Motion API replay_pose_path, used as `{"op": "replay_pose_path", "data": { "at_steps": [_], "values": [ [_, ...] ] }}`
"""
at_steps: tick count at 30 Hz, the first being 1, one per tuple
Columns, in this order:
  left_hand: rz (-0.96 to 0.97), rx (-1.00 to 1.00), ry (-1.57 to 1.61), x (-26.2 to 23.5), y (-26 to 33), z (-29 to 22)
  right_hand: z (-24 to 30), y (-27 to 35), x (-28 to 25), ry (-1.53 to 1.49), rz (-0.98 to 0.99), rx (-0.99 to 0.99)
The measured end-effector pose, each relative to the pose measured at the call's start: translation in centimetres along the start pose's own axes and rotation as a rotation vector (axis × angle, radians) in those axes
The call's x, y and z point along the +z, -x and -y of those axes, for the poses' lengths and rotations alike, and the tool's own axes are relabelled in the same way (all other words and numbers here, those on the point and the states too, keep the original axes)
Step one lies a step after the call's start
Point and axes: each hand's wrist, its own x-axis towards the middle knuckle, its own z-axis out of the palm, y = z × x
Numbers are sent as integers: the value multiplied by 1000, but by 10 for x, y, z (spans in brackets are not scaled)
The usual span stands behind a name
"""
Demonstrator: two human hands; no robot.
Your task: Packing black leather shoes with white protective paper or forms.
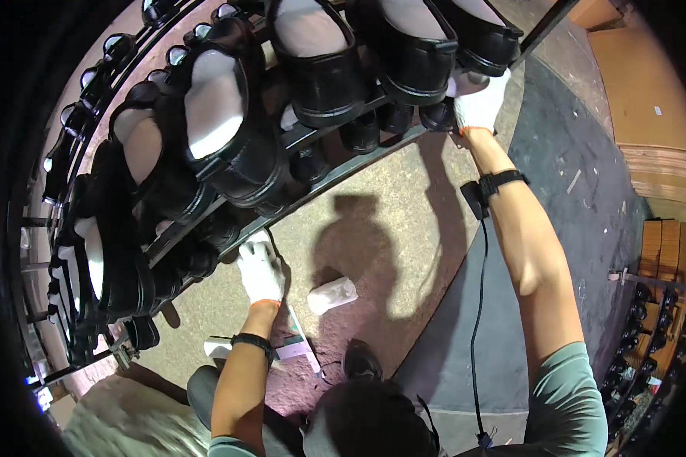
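Observation:
Black shoes with pale insoles [221, 114] stand in rows on a dark metal rack [328, 183] across the upper left. My left hand [261, 270], in a white glove, is at the rack's lower rail with its fingers bent against the edge. Up at the rack's right end, my right hand [482, 103] wears a white glove too. It reaches just beneath the rightmost black shoe [484, 46], which covers its fingertips. Whether it grips the shoe, the rack or something on the lower tier cannot be made out.
A crumpled white bundle [332, 295] lies on the floor between my arms. Flattened cardboard [652, 84] is stacked at the right, above another rack of black shoes [648, 335]. A black cable [474, 327] hangs from my right wrist strap. A pale cloth-like sack [129, 419] lies lower left.

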Motion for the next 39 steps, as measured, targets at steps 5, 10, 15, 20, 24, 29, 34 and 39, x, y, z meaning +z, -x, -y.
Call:
{"op": "replay_pose_path", "data": {
  "at_steps": [5,10,15,20,24,29,34,39],
  "values": [
    [-127,66,9,10,32,8,17,11,20,130,129,-87],
    [-56,83,-12,16,41,15,17,13,7,438,250,-420],
    [-102,90,1,17,42,14,-2,19,12,547,362,-471],
    [-95,97,28,15,39,7,-21,-2,5,543,485,-522],
    [-86,-84,332,16,37,24,-5,14,14,480,497,-491],
    [-14,72,141,14,39,7,-29,1,-13,388,438,-526],
    [9,55,159,18,44,27,-49,-6,25,542,562,-494],
    [19,-122,553,12,56,18,-43,0,19,470,553,-375]
  ]
}}
